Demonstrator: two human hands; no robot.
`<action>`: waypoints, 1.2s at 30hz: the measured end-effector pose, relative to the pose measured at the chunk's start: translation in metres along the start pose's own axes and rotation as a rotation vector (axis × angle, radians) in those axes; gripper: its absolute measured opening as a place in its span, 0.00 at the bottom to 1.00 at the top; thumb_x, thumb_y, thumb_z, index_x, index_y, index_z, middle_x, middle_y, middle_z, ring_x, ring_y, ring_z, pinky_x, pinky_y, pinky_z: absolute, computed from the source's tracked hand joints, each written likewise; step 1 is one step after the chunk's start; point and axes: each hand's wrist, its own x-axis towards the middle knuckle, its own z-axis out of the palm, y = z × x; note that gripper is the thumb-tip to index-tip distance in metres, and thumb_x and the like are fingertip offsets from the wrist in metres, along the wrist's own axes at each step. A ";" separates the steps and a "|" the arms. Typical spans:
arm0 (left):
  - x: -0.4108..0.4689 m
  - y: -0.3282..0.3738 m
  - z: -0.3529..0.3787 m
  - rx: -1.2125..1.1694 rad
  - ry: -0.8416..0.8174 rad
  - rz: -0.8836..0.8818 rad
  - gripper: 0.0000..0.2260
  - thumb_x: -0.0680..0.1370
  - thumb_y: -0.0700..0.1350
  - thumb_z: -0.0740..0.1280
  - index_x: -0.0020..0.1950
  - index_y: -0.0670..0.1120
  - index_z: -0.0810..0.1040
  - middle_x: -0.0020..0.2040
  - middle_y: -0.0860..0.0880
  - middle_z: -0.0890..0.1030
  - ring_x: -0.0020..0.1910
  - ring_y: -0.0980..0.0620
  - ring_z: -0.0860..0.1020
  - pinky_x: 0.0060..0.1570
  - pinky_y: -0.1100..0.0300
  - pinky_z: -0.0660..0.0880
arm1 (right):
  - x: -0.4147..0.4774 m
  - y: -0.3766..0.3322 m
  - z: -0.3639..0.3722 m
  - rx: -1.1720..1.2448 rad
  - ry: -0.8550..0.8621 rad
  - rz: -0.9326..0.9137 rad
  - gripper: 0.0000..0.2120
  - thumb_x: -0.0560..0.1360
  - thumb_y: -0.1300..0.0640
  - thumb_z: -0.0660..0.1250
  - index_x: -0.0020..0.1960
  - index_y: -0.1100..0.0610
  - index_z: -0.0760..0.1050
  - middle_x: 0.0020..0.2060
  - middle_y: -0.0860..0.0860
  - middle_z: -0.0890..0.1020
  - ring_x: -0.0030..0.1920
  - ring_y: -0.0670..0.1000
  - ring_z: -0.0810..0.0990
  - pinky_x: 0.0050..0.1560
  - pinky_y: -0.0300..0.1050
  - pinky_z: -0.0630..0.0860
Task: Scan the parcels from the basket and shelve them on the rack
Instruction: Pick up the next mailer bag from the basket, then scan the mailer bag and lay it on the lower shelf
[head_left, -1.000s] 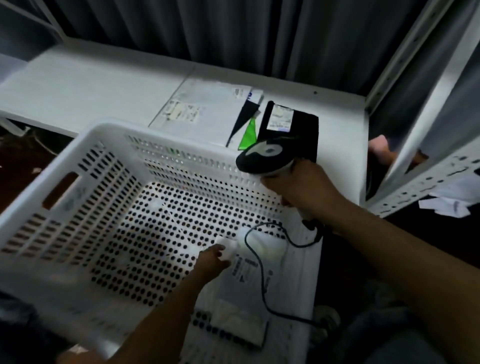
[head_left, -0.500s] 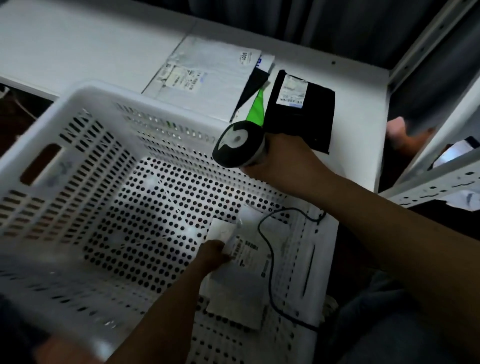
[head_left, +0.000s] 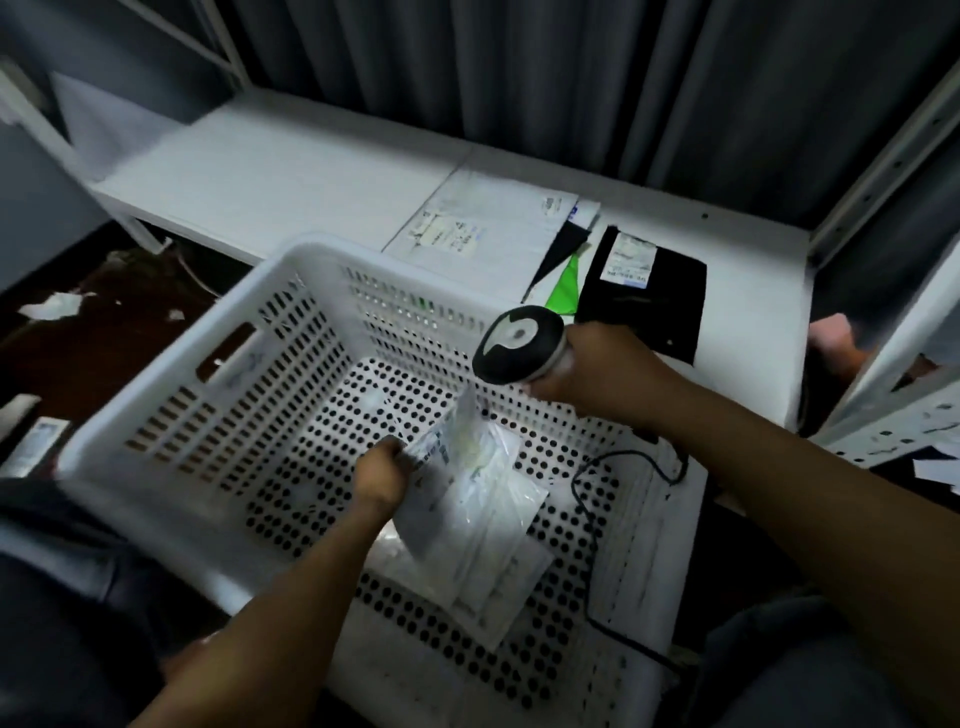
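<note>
Inside the white basket, the left hand grips a pale parcel, its label blurred, while the right hand wraps the barcode scanner's hidden handle above it.

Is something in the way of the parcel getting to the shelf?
Yes: the parcel, held by the left hand, is inside the basket, whose far wall and the scanner in the right hand lie between it and the shelf.
</note>
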 end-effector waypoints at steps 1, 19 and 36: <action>-0.004 0.006 -0.010 -0.035 0.015 0.032 0.03 0.80 0.37 0.61 0.47 0.42 0.74 0.43 0.40 0.79 0.41 0.48 0.74 0.40 0.56 0.67 | -0.001 -0.002 -0.002 0.041 0.010 0.017 0.13 0.70 0.52 0.75 0.51 0.57 0.81 0.45 0.53 0.83 0.46 0.52 0.81 0.46 0.44 0.76; -0.092 0.115 -0.180 -1.136 0.054 0.325 0.09 0.79 0.32 0.62 0.51 0.45 0.76 0.46 0.49 0.85 0.41 0.52 0.82 0.45 0.56 0.81 | -0.027 -0.046 -0.025 0.981 -0.110 0.089 0.11 0.72 0.61 0.72 0.54 0.59 0.78 0.33 0.54 0.83 0.29 0.51 0.80 0.31 0.42 0.79; -0.089 0.118 -0.179 -0.818 0.143 0.190 0.04 0.77 0.36 0.67 0.45 0.43 0.80 0.40 0.42 0.84 0.40 0.42 0.82 0.46 0.45 0.80 | -0.026 -0.052 -0.032 0.641 -0.063 -0.058 0.05 0.74 0.64 0.71 0.49 0.60 0.81 0.30 0.56 0.78 0.28 0.49 0.74 0.33 0.44 0.74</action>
